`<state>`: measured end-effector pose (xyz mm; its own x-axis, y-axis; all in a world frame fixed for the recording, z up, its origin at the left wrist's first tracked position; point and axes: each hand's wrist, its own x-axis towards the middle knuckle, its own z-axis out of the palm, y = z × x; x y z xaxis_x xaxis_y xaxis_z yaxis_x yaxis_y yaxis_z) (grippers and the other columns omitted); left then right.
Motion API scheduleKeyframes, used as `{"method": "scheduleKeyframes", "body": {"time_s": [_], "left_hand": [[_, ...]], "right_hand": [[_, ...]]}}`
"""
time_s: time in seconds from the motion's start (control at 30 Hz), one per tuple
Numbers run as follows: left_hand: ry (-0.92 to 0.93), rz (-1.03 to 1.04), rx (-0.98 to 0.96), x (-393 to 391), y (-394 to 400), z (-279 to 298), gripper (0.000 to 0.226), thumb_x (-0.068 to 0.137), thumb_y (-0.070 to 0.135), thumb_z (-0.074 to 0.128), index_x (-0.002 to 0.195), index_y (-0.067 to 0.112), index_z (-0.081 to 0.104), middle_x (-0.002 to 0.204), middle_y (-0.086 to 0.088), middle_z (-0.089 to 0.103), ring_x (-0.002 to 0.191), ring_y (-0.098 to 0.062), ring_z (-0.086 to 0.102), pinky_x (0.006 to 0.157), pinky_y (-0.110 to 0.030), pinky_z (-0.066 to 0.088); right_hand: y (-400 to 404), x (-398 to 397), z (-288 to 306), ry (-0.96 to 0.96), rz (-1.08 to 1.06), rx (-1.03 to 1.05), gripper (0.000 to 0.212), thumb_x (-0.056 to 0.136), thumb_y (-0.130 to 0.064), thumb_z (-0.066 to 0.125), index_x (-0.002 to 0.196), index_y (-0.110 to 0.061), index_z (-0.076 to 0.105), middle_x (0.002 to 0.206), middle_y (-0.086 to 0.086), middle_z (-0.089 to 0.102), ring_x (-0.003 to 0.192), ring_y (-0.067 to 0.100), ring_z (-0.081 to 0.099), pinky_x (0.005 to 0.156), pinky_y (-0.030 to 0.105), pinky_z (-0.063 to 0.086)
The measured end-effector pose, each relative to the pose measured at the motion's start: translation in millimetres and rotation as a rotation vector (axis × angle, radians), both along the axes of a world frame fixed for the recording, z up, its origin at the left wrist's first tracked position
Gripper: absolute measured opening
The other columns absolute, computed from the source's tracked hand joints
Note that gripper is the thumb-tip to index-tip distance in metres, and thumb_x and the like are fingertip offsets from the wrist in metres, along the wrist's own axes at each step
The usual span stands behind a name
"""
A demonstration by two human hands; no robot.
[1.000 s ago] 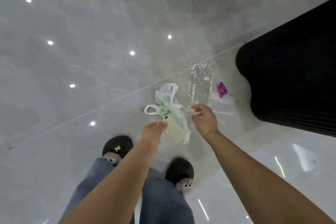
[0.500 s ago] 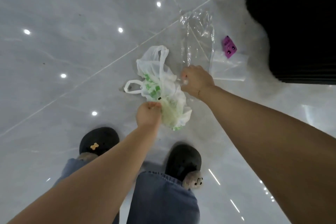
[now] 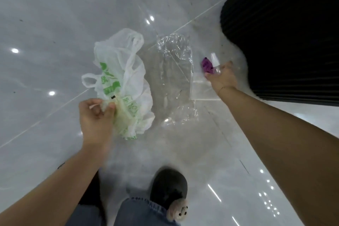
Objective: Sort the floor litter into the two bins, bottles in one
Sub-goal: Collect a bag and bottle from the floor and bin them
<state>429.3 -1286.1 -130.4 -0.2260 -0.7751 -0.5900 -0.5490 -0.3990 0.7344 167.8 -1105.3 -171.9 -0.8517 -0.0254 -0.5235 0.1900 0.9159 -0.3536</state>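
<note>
Room to move: glossy grey floor [image 3: 55, 14] wide open from 9 to 12 o'clock; a dark ribbed wall [image 3: 284, 33] hems in 2 o'clock.
Left hand [image 3: 95, 113]: clamped on the white bag [image 3: 124, 79] (green print, crumpled).
Right hand [image 3: 222, 78]: at 2 o'clock, curled round a small clear bottle [image 3: 215, 60], touching a purple scrap [image 3: 207, 65].
Between hands: clear wrap [image 3: 176, 79], lying flat.
Slipper [image 3: 168, 187]: 6 o'clock.

Bare floor [image 3: 55, 24] lies open to the left; a dark ribbed block [image 3: 284, 33] walls the right, just beside the clear wrapper [image 3: 176, 79].
</note>
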Motion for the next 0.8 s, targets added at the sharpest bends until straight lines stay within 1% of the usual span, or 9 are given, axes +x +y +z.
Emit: {"method": "scheduleKeyframes", "body": {"time_s": [0.07,0.13,0.2,0.33,0.5,0.6,0.67,0.73,0.8], "left_hand": [[0.116,0.08,0.128,-18.6,-4.6,-6.3,0.034,0.091,0.006,0.06,0.112,0.026,0.043,0.092,0.002,0.064,0.08,-0.006,0.064,0.068,-0.017,0.052],[0.177,0.074,0.219,-33.0,-6.2,-15.1,0.054,0.091,0.004,0.061,0.135,0.021,0.035,0.099,0.002,0.068,0.09,-0.007,0.067,0.078,-0.023,0.054],[0.187,0.031,0.27,-43.8,-2.8,-25.7,0.057,0.091,0.005,0.062,0.141,0.017,0.037,0.106,-0.001,0.07,0.098,-0.012,0.067,0.084,-0.028,0.054],[0.139,-0.051,0.44,-53.2,11.7,-44.1,0.021,0.094,0.008,0.058,0.113,0.008,0.066,0.099,0.002,0.073,0.09,-0.01,0.07,0.068,-0.018,0.054],[0.188,-0.109,0.572,-59.4,19.7,-41.9,0.016,0.095,0.007,0.055,0.102,0.013,0.068,0.098,0.003,0.074,0.095,-0.01,0.069,0.074,-0.019,0.054],[0.217,-0.217,0.641,-67.2,28.3,-36.1,0.016,0.094,0.01,0.057,0.105,0.011,0.069,0.101,0.002,0.074,0.095,-0.009,0.07,0.079,-0.021,0.055],[0.06,-0.277,0.551,-79.7,45.0,-39.1,0.013,0.09,0.017,0.064,0.097,0.008,0.071,0.093,-0.002,0.074,0.086,-0.014,0.07,0.077,-0.023,0.053],[-0.115,-0.253,0.357,-92.7,63.3,-48.2,0.014,0.086,0.017,0.069,0.079,0.006,0.068,0.074,-0.004,0.068,0.067,-0.014,0.063,0.06,-0.021,0.05],[-0.166,-0.242,0.203,-105.3,77.8,-56.9,0.02,0.082,0.014,0.068,0.067,0.003,0.063,0.066,-0.009,0.063,0.061,-0.017,0.058,0.055,-0.026,0.048]], "right_hand": [[-13.7,-15.2,-12.6,-0.03,-0.031,-0.031,0.06,0.074,-0.027,0.077,0.117,-0.007,0.041,0.084,-0.005,0.057,0.082,0.018,0.062,0.072,0.028,0.048],[-19.0,-20.5,-26.0,-0.073,-0.048,0.005,0.059,0.07,-0.03,0.081,0.111,-0.007,0.046,0.085,-0.005,0.06,0.082,0.018,0.063,0.071,0.027,0.047],[-14.2,-18.9,-37.2,-0.105,-0.057,0.04,0.053,0.072,-0.034,0.079,0.107,-0.011,0.047,0.094,-0.001,0.061,0.086,0.019,0.063,0.073,0.028,0.047],[-4.1,-15.8,-37.7,0.017,-0.048,0.047,0.021,0.081,-0.036,0.064,0.091,-0.018,0.061,0.088,0.005,0.064,0.089,0.027,0.065,0.076,0.029,0.049],[29.8,-14.2,-3.2,0.214,-0.172,0.0,0.025,0.089,-0.034,0.058,0.078,-0.012,0.056,0.083,0.005,0.056,0.077,0.02,0.053,0.066,0.023,0.036],[55.8,-1.8,-8.5,0.096,-0.232,-0.047,0.028,0.081,-0.033,0.066,0.063,-0.017,0.052,0.09,0.013,0.059,0.073,0.022,0.056,0.068,0.029,0.046],[68.0,3.7,-19.6,0.002,-0.333,-0.055,0.023,0.075,-0.03,0.071,0.063,-0.02,0.054,0.093,0.015,0.062,0.07,0.021,0.055,0.068,0.03,0.048],[73.8,5.7,-35.4,-0.026,-0.436,-0.034,0.021,0.067,-0.032,0.072,0.062,-0.021,0.055,0.098,0.017,0.064,0.068,0.022,0.053,0.068,0.029,0.048],[71.6,8.3,-52.1,-0.018,-0.435,0.001,0.019,0.064,-0.037,0.07,0.067,-0.022,0.059,0.103,0.015,0.062,0.07,0.024,0.056,0.073,0.029,0.051]]}}
